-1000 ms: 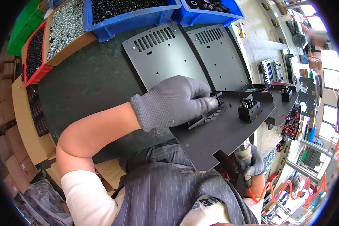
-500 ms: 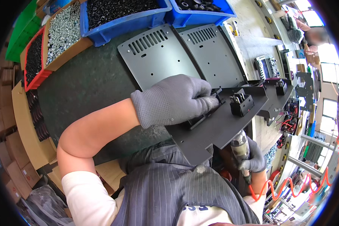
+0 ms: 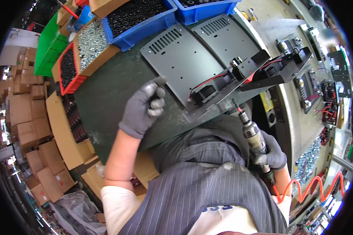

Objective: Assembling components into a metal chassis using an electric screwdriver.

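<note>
My left hand point(image 3: 143, 105), in a grey glove, is raised over the dark table mat. Its fingers are loosely bent and spread apart, with nothing visible in them. My right hand point(image 3: 272, 152), also gloved, is closed around a pneumatic screwdriver point(image 3: 254, 137) with its bit pointing up and away. Beyond the bit, a black bent metal panel point(image 3: 213, 100) with fans and red wires stands at the table's near edge. A similar black panel point(image 3: 278, 74) is to its right. Two grey slotted metal plates point(image 3: 184, 58) point(image 3: 227, 41) adjoin them on the far side.
Blue bins point(image 3: 139, 25) of black parts line the far edge. A cardboard box of silver screws point(image 3: 91, 41) and a red bin point(image 3: 68, 70) of black screws are at left. An orange coiled air hose point(image 3: 317, 186) trails right. Stacked cartons point(image 3: 25, 113) stand beyond the table.
My left hand has left the black panel and moved left over the mat. The screwdriver, in my right hand, has come out from under the panel and is in plain view.
</note>
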Demonstrator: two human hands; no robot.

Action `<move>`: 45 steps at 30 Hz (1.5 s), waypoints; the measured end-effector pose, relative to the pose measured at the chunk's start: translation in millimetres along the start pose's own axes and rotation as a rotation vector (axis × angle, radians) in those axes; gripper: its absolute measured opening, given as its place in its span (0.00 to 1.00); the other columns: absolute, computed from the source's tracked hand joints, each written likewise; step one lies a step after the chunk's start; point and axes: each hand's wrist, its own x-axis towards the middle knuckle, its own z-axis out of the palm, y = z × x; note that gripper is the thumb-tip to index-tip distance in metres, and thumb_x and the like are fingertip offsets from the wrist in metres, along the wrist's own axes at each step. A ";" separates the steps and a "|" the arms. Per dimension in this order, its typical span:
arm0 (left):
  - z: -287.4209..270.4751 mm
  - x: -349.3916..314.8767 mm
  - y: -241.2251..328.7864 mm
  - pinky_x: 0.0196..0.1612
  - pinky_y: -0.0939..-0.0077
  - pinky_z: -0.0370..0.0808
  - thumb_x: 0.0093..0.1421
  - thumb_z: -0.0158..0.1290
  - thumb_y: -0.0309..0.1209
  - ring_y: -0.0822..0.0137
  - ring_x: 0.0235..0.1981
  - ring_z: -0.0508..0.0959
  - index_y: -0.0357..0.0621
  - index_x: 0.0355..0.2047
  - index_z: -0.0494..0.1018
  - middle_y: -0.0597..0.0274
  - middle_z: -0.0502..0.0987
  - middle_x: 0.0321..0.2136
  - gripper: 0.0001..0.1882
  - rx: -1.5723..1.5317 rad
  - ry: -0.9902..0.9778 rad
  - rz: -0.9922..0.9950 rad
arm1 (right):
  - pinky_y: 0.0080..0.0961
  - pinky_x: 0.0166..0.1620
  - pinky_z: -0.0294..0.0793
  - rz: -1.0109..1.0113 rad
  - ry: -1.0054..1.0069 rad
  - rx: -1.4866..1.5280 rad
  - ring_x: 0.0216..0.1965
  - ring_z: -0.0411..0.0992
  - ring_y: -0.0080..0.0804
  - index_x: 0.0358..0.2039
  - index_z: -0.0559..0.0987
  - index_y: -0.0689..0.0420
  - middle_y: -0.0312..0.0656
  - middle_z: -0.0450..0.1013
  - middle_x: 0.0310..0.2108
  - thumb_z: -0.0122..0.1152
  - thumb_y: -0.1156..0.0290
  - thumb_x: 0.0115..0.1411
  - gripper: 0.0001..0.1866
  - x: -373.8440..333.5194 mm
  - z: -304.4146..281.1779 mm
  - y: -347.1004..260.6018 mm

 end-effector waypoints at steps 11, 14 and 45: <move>-0.8 -36.1 -70.3 0.23 0.86 0.63 0.66 0.42 0.36 0.80 0.23 0.66 0.36 0.47 0.69 0.65 0.73 0.30 0.17 0.212 0.011 0.105 | 0.21 0.40 0.68 -0.163 -0.292 -0.142 0.34 0.68 0.24 0.51 0.69 0.62 0.38 0.70 0.35 0.75 0.56 0.32 0.44 40.2 58.1 13.0; 0.7 -36.1 -78.7 0.22 0.87 0.62 0.66 0.42 0.40 0.81 0.22 0.65 0.36 0.46 0.70 0.67 0.70 0.26 0.19 0.272 0.011 0.106 | 0.23 0.42 0.67 -0.219 -0.278 -0.098 0.36 0.68 0.26 0.49 0.69 0.63 0.38 0.70 0.36 0.75 0.55 0.33 0.43 43.0 62.4 13.3; 34.7 5.7 -83.8 0.27 0.67 0.68 0.45 0.65 0.41 0.60 0.23 0.72 0.44 0.32 0.77 0.60 0.74 0.23 0.18 1.793 0.367 0.575 | 0.25 0.44 0.68 -0.226 -0.054 0.041 0.36 0.69 0.26 0.50 0.69 0.64 0.38 0.71 0.36 0.72 0.58 0.39 0.39 22.8 28.4 60.7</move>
